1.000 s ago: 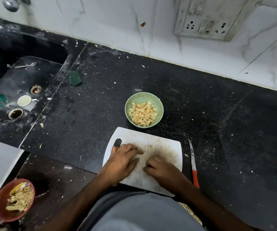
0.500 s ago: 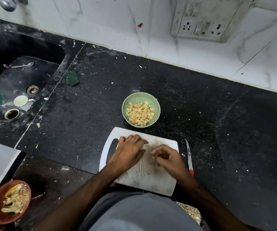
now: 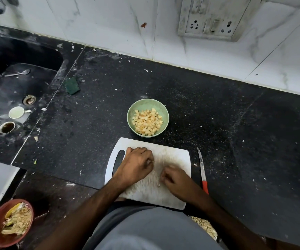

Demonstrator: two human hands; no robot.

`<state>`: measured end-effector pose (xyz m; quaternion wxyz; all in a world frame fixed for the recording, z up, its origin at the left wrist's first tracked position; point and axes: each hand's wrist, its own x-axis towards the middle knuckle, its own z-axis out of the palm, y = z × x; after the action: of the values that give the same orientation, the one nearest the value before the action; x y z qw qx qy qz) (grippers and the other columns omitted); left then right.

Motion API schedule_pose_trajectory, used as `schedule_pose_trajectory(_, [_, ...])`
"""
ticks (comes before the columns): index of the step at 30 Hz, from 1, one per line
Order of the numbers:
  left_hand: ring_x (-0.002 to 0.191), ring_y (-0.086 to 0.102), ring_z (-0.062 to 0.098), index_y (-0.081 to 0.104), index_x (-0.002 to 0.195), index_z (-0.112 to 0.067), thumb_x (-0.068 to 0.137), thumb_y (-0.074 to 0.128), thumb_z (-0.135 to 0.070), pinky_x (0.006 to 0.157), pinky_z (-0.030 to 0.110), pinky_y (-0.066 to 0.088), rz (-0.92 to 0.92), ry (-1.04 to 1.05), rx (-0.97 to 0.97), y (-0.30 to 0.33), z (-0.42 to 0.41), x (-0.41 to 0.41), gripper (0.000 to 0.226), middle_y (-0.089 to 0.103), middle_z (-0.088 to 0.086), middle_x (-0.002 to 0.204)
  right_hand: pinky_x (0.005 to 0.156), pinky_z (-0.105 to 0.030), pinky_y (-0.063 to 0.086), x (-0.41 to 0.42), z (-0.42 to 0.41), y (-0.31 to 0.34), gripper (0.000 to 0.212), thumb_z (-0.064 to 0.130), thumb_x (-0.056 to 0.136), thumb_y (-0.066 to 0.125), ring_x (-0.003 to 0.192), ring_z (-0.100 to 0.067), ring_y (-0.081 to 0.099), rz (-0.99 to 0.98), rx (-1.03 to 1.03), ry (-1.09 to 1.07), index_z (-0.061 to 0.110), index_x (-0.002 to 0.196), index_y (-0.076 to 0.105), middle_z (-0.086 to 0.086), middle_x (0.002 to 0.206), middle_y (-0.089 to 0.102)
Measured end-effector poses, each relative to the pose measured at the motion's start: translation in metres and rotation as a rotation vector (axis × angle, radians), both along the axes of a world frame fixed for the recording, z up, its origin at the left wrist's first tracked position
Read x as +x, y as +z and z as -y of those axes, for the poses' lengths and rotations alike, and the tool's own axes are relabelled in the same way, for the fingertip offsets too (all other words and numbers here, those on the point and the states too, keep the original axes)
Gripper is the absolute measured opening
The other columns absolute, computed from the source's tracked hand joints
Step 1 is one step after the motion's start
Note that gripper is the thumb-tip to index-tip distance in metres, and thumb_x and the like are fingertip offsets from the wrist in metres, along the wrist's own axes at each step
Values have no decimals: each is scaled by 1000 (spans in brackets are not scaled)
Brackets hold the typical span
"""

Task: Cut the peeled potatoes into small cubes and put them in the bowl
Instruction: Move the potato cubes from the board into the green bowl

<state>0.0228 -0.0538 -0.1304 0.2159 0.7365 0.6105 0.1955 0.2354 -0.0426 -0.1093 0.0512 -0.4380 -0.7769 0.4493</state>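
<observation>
Potato cubes (image 3: 147,122) fill the green bowl (image 3: 132,112), just behind the white cutting board (image 3: 178,156) on the black bench (image 3: 91,123). Both hands rest on the board, left hand (image 3: 136,164) and right hand (image 3: 175,178), fingers curled; whether they hold crumbs I cannot tell. A red-handled knife (image 3: 202,170) lies beside the board.

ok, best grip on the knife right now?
Take the knife by its red handle, the near end, coming from its right side with the right hand. It lies flat on the counter, blade pointing away, just right of the cutting board, so its left side is crowded.
</observation>
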Motion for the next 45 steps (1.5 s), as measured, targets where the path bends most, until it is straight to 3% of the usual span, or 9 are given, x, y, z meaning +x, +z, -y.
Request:
schedule_pose_trajectory(6, [78,57,-3,59,81,-33,80,69,-30,90,38,35,164,126,-114,-5,19,-19,11,62,-16,78,76,-25,44,-5,3,-12,28,37,78,78,90,-5,46,152,105,126,23,87,56,10,97,45])
schedule_pose_trajectory(13, [86,56,4,59,89,-33,84,63,-29,92,42,37,38,91,-86,-3,22,-21,7,59,-17,83,65,-25,38,-12,-2,-6,13,31,82,54,77,-10,45,177,290,240,19,78,50,5,88,46])
schedule_pose_trajectory(16, [92,58,6,61,99,-32,85,62,-29,91,42,36,-5,62,-73,-1,23,-18,15,60,-19,91,62,-22,39,-15,-12,-1,9,25,81,53,69,-5,47,27,3,-20,20,75,50,7,78,50])
schedule_pose_trajectory(20, [98,59,7,68,107,-33,88,67,-34,87,43,37,-77,15,-36,-4,24,-19,19,63,-16,101,48,-25,36,-21,-34,12,28,-7,88,37,51,-15,50,-380,-684,-590,7,72,55,-8,64,54])
schedule_pose_trajectory(25, [93,59,5,68,97,-33,91,64,-31,84,40,39,-96,-48,12,-5,21,-22,8,62,-15,97,47,-24,36,-21,-47,20,29,-11,85,34,50,-16,48,-518,-830,-715,-1,75,59,-10,63,52])
schedule_pose_trajectory(32, [80,56,9,59,85,-31,85,58,-29,73,35,32,-112,-54,31,3,19,-18,2,53,-14,84,46,-24,27,-36,-75,49,30,-8,89,39,52,-10,37,-404,-628,-566,3,81,65,-2,61,44])
schedule_pose_trajectory(36, [87,57,-2,58,94,-34,82,65,-25,75,37,38,193,92,155,42,-10,-21,17,59,-19,91,68,-17,43,-56,-108,91,33,-5,91,41,81,-3,58,-294,-226,-404,14,94,67,5,94,66])
schedule_pose_trajectory(41, [96,65,4,60,108,-27,81,73,-14,90,48,45,345,266,259,90,-76,-39,33,67,-16,99,86,-19,45,-89,-129,108,29,-7,92,41,99,-8,55,-376,432,-310,10,103,62,-2,105,55])
schedule_pose_trajectory(45, [108,62,3,55,122,-32,84,73,-11,91,31,24,145,275,66,80,-89,-48,47,69,-18,109,97,-31,49,-86,-138,78,36,-4,93,45,113,-17,60,-25,245,-205,10,120,64,-6,122,64])
